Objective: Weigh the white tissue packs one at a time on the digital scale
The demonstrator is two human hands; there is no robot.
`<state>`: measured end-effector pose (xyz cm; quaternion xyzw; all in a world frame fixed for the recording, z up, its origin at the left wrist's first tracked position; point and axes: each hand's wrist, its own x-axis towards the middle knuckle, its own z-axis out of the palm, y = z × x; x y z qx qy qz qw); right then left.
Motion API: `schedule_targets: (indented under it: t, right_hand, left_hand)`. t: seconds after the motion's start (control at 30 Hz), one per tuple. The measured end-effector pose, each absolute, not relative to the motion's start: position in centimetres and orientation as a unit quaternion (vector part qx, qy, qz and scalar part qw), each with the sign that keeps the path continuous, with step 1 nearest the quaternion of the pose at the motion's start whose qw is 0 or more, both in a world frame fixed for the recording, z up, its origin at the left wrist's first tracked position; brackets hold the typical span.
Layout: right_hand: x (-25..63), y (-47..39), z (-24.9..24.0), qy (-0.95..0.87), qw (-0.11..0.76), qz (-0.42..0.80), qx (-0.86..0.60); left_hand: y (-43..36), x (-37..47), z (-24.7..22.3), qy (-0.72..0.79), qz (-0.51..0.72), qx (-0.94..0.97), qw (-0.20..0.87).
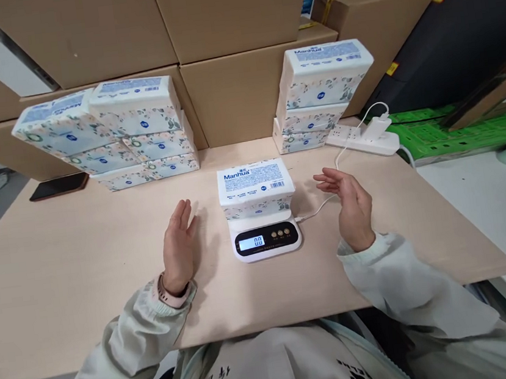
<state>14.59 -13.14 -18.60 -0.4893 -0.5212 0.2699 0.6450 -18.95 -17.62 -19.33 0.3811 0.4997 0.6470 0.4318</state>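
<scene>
A white pack of tissues with blue "Manhua" lettering and a floral side rests on a white digital scale. The scale's lit display reads 0.0, and a white cable enters its right side. To the left of the pack, my left hand is held with straight fingers and a band on its wrist, touching nothing. On the other side, my right hand is also open, fingers extended toward the pack but apart from it. Both hands are a short distance from the scale.
Stacked tissue packs stand at the back left, with a shorter row of tissue packs at the back right. A phone lies at the left. A power strip sits near the right edge. Cardboard boxes wall the back.
</scene>
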Motion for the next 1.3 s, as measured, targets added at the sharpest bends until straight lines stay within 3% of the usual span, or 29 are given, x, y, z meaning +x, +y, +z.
schedule_targets:
  t: [1.3]
  right_hand:
    - [14.55, -13.63, -18.59, -0.546, 0.61, 0.291, -0.496]
  left_hand:
    - [-17.39, -19.05, -19.51, 0.497, 0.65, 0.4, 0.413]
